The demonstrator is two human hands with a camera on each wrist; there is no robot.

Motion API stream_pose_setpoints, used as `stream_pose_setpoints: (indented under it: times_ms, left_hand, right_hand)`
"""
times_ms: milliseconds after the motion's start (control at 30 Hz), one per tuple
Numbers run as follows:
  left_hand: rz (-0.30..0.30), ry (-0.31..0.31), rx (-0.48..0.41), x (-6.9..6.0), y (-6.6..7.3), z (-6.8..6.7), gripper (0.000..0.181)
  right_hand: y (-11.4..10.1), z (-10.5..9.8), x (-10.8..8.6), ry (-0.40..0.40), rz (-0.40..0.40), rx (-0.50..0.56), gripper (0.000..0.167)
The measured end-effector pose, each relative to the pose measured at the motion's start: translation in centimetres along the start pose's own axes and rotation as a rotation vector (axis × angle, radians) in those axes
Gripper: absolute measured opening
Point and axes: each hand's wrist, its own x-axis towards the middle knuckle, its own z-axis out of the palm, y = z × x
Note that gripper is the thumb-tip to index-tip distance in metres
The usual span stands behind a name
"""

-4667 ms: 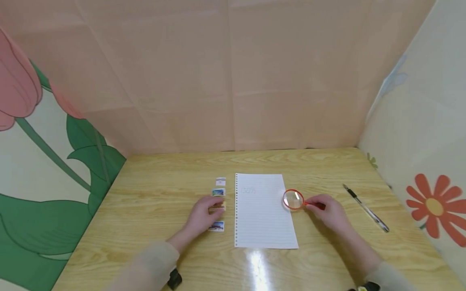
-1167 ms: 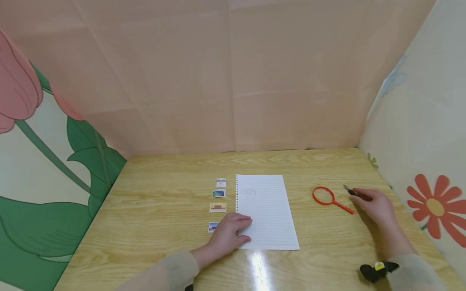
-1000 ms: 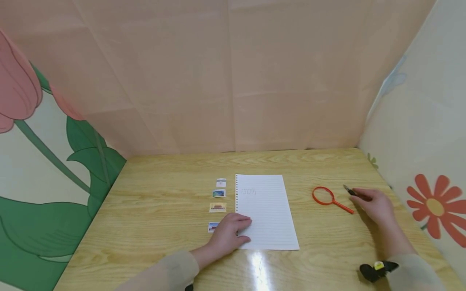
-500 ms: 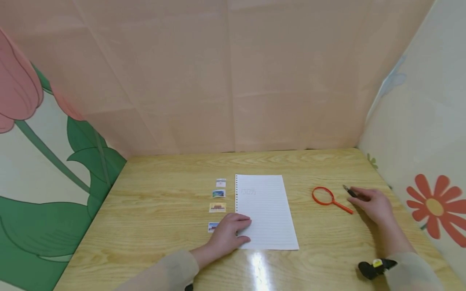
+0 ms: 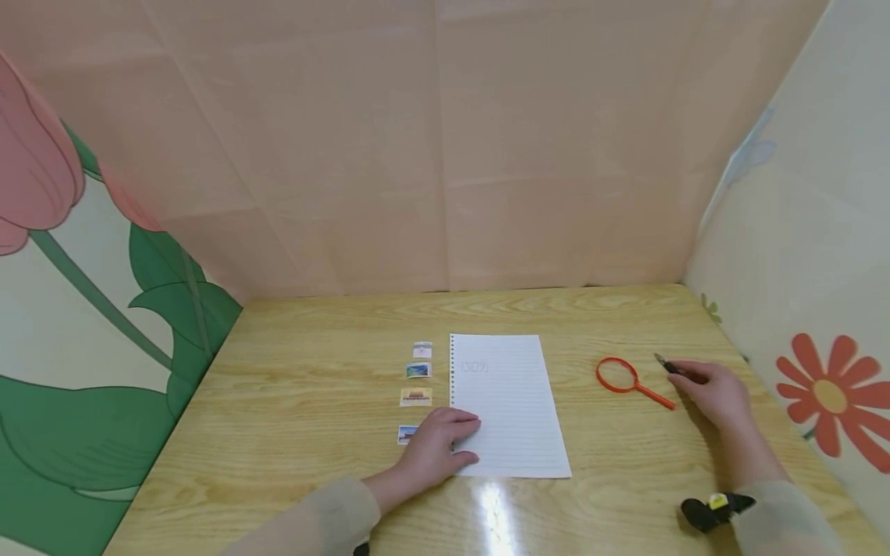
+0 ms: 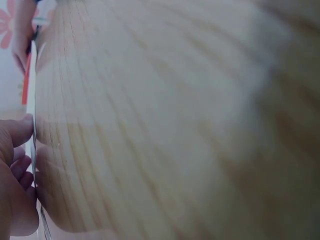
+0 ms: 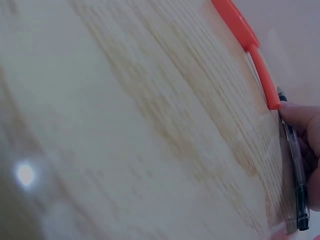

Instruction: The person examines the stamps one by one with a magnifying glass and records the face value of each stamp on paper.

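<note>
My left hand [image 5: 434,446] rests with relaxed fingers on the lower left edge of a lined, punched sheet of paper [image 5: 511,401]. Faint writing shows near the sheet's top left. A blue stamp [image 5: 406,435] lies partly hidden behind that hand, below a yellowish stamp [image 5: 416,397] and others in a column. Over on the right, my right hand [image 5: 716,394] pinches a pen [image 5: 669,365] near its tip. The right wrist view shows the clear-barrelled pen [image 7: 297,160] low along the table under the fingers. A red magnifying glass [image 5: 655,397] lies between paper and pen.
The wooden table [image 5: 313,371] meets a pinkish backdrop [image 5: 348,193] at its far edge. Walls with printed flowers stand at the left and right sides. A black wrist device [image 5: 716,511] sits by my right sleeve.
Earlier my right hand held the magnifying glass over the paper; it now lies on the table and that hand is at the pen. My left hand moved from the stamps onto the paper.
</note>
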Motion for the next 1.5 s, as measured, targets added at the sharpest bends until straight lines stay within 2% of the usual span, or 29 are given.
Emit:
stream_pose_setpoints:
  times_ms: [200,367,533,633,833,1033,1133,1200,1267,1433,1500]
  left_hand:
    - [0.007,-0.004,0.007,0.1,0.2,-0.2,0.052]
    - [0.029,0.012,0.014,0.1,0.2,-0.2,0.051]
    - [0.027,0.010,0.006,0.1,0.1,-0.2,0.051]
    - [0.029,0.012,0.008,0.1,0.1,-0.1,0.051]
    - [0.020,0.005,0.014,0.0,0.2,-0.2,0.052]
    - [0.025,0.010,0.013,0.0,0.2,-0.1,0.051]
    - [0.039,0.019,0.017,0.1,0.1,-0.1,0.051]
    - [0.045,0.023,0.021,0.1,0.0,0.0,0.051]
    - [0.046,0.025,0.021,0.1,0.0,0.1,0.051]
    - [0.041,0.027,0.020,0.0,-0.1,0.0,0.051]
    - [0.033,0.020,0.017,0.0,0.0,0.0,0.052]
  right_hand:
    - [-0.3,-0.6,-0.4,0.024,0.054,0.021,0.040]
    - [-0.8,-1.0,-0.6,0.041,0.092,0.082,0.042]
    - [-1.8,-1.5,-0.8,0.048,0.091,0.165,0.042]
    - [-2.7,-1.7,-0.9,0.055,0.065,0.205,0.040]
    - [-5.1,-1.7,-1.0,0.081,-0.064,0.239,0.031]
    - [-7.2,-1.2,-0.9,0.010,-0.146,0.346,0.023]
    - [-8.1,-0.8,-1.0,-0.045,-0.150,0.408,0.025]
    - [-8.6,-0.5,-1.0,-0.089,-0.128,0.476,0.028]
    - [-9.0,0.0,-0.9,-0.147,-0.108,0.598,0.032]
    - [-9.7,1.7,-0.6,-0.328,-0.095,1.004,0.032]
    - [-10.0,2.4,-0.5,-0.385,-0.103,1.132,0.031]
